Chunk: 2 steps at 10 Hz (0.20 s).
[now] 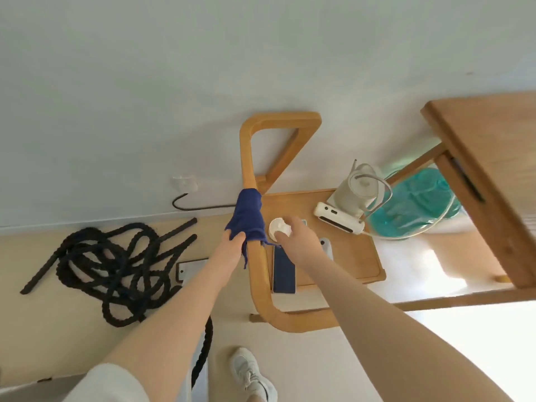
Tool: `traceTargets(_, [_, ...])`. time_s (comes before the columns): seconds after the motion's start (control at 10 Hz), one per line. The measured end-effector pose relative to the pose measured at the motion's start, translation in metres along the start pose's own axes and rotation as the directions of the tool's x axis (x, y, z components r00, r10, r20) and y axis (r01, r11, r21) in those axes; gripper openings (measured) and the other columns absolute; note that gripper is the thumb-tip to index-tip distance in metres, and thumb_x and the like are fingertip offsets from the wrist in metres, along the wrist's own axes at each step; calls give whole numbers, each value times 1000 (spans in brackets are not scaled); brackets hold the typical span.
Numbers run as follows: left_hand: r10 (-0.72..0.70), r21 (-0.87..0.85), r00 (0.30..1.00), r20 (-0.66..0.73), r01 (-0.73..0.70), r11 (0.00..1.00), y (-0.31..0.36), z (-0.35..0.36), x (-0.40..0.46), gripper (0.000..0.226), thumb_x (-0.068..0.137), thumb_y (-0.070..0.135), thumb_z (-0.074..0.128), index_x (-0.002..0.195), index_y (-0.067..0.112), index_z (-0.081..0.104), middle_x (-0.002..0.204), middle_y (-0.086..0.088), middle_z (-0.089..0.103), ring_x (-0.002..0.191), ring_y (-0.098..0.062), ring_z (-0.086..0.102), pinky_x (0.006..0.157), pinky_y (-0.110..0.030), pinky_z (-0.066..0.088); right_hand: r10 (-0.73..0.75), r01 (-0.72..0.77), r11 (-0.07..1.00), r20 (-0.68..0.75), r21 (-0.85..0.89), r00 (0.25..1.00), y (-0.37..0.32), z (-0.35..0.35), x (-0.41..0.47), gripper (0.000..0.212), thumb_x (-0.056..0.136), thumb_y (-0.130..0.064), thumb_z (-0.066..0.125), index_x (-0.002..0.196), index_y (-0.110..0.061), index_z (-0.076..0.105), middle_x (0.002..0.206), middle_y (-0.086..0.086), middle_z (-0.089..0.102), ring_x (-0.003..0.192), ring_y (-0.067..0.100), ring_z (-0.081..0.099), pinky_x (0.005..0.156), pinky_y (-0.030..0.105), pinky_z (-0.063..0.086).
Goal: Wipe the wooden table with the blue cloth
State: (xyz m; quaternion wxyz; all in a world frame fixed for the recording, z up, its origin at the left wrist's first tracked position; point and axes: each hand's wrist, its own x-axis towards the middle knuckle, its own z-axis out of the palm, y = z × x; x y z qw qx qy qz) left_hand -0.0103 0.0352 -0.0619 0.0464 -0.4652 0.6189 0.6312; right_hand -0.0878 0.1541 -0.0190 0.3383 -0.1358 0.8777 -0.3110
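The left hand (232,242) pinches the lower edge of the blue cloth (249,219), which hangs over the wooden rail (258,271); soft and light, it should lift off bunched. The right hand (295,239) grips a white lid (278,226) on the worktop (356,256).

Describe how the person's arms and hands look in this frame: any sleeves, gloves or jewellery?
Both forearms are bare up to the left hand and right hand; no gloves, watch, rings or bracelets show. A white sleeve shows at the bottom edge on the left arm. No sleeve is in view on the right arm.
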Motion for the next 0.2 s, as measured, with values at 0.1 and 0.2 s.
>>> traceTargets(0.1, [65,260,998,-12,-60,964,9,16,-40,38,96,12,44,132,3,39,128,-16,50,111,-29,49,84,-29,39,-88,90,996,-135,12,987,18,-29,-49,43,91,-28,51,132,-18,43,133,3,48,120,19,43,91,27,35])
traceTargets(0.2, [269,410,960,74,-275,870,29,41,-80,57,93,20,48,144,7,26,138,-15,43,124,-35,44,98,-36,39,-268,198,958,-399,-209,877,36,-73,-107,39,91,-32,53,127,-20,48,133,-2,48,126,17,37,103,32,29])
